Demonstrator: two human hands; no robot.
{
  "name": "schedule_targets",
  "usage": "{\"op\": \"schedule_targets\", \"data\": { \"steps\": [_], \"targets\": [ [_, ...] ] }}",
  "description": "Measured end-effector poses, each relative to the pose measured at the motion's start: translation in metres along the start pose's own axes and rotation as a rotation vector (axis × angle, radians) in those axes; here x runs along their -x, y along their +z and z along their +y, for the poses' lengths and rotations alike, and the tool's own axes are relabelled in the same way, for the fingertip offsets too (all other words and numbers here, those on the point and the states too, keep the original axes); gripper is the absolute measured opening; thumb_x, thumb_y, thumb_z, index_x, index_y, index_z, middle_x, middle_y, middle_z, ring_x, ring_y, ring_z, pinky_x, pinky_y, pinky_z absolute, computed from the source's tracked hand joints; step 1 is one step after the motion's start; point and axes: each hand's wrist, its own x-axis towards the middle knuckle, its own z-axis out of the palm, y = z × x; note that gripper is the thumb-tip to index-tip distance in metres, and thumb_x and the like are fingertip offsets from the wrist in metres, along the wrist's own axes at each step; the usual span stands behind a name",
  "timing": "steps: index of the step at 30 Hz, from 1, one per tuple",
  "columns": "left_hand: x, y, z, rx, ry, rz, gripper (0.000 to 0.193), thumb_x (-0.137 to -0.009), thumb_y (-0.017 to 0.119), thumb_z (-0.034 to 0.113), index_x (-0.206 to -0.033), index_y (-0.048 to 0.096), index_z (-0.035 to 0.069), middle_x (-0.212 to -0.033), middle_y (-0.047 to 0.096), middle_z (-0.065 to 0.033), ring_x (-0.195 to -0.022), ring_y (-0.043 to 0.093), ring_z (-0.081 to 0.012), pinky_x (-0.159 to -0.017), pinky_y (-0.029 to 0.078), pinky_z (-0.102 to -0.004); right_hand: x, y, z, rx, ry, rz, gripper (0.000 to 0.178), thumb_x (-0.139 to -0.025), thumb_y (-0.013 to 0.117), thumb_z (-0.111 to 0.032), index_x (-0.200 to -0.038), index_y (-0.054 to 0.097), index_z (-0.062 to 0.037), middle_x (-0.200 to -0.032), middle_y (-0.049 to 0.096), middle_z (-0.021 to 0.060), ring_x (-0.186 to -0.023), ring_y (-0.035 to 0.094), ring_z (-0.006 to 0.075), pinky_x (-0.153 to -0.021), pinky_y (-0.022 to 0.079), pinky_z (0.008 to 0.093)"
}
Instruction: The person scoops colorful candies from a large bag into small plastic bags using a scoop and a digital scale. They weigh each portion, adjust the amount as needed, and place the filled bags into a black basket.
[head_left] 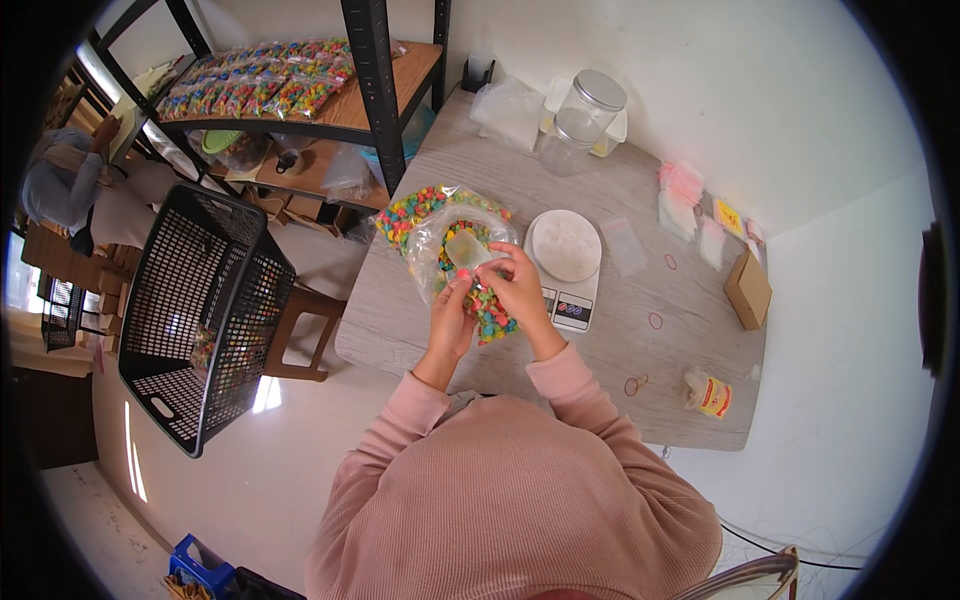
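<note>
In front of me a big clear plastic bag (420,262) lies on the table, its mouth gaping over many small colourful pieces. A translucent scoop (466,249) rests in that mouth, just beyond my fingers. My left hand (453,322) and my right hand (516,289) come together at the near side, pinching the top of a smaller clear bag (494,324) of the same colourful pieces. The fingers partly hide its upper edge. Right of my right hand stands a white kitchen scale (572,312) with a round white plate (566,246) on it.
Two clear jars (584,115), one silver-lidded, stand at the back by stacked plastic bags (508,112). Rubber bands (655,321), a small box (748,290) and a packet (712,396) lie right. Left are a black crate (190,320) on a stool, filled-bag shelves (270,80) and another person (75,185).
</note>
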Motion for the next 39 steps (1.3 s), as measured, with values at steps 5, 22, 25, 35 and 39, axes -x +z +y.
{"op": "schedule_targets", "data": {
  "steps": [5, 22, 25, 35, 39],
  "targets": [
    [-0.003, -0.006, 0.001, -0.044, -0.009, -0.014, 0.023, -0.09, 0.044, 0.015, -0.108, 0.051, 0.003, -0.104, 0.056, -0.0062, -0.096, 0.054, -0.0162, -0.082, 0.043, -0.033, 0.001, 0.001, 0.0, 0.028, -0.008, 0.014, 0.042, -0.074, 0.064, -0.007, -0.112, 0.048, 0.0021, -0.081, 0.066, 0.0092, -0.067, 0.058, 0.009, -0.058, 0.043, 0.0213],
    [0.004, 0.006, 0.004, 0.028, -0.004, -0.002, 0.025, -0.092, 0.043, 0.017, -0.111, 0.05, 0.001, -0.109, 0.053, -0.0086, -0.1, 0.052, -0.0182, -0.086, 0.043, -0.0358, 0.002, 0.0, -0.006, 0.099, -0.046, -0.008, 0.031, -0.075, 0.065, -0.006, -0.103, 0.054, 0.0011, -0.075, 0.066, 0.0097, -0.063, 0.061, 0.0107, -0.055, 0.046, 0.0234],
    [0.009, 0.017, 0.007, -0.105, 0.034, 0.026, 0.026, -0.092, 0.045, 0.017, -0.111, 0.05, -0.001, -0.107, 0.055, -0.0094, -0.097, 0.054, -0.0169, -0.084, 0.045, -0.0335, 0.0, -0.003, -0.01, -0.045, -0.029, -0.008, 0.026, -0.076, 0.064, -0.005, -0.1, 0.054, 0.0014, -0.078, 0.065, 0.0098, -0.065, 0.061, 0.0109, -0.056, 0.046, 0.0223],
    [0.018, 0.02, 0.03, -0.636, 0.148, -0.334, 0.035, -0.083, 0.061, 0.009, -0.114, 0.049, -0.002, -0.095, 0.062, -0.0076, -0.084, 0.059, -0.0107, -0.073, 0.048, -0.0247, 0.005, -0.047, -0.037, 0.116, -0.201, -0.153, 0.029, -0.075, 0.068, -0.007, -0.1, 0.055, 0.0004, -0.076, 0.065, 0.0049, -0.067, 0.059, 0.0083, -0.063, 0.046, 0.0222],
    [0.019, 0.022, 0.029, -0.785, 0.239, -0.368, 0.041, -0.081, 0.063, 0.008, -0.116, 0.046, -0.001, -0.095, 0.061, -0.0069, -0.087, 0.059, -0.0124, -0.072, 0.048, -0.0252, 0.016, -0.057, -0.042, 0.11, -0.092, -0.197, 0.031, -0.074, 0.068, -0.007, -0.102, 0.056, -0.0008, -0.072, 0.065, 0.003, -0.067, 0.058, 0.0079, -0.064, 0.046, 0.023]
  ]
}}
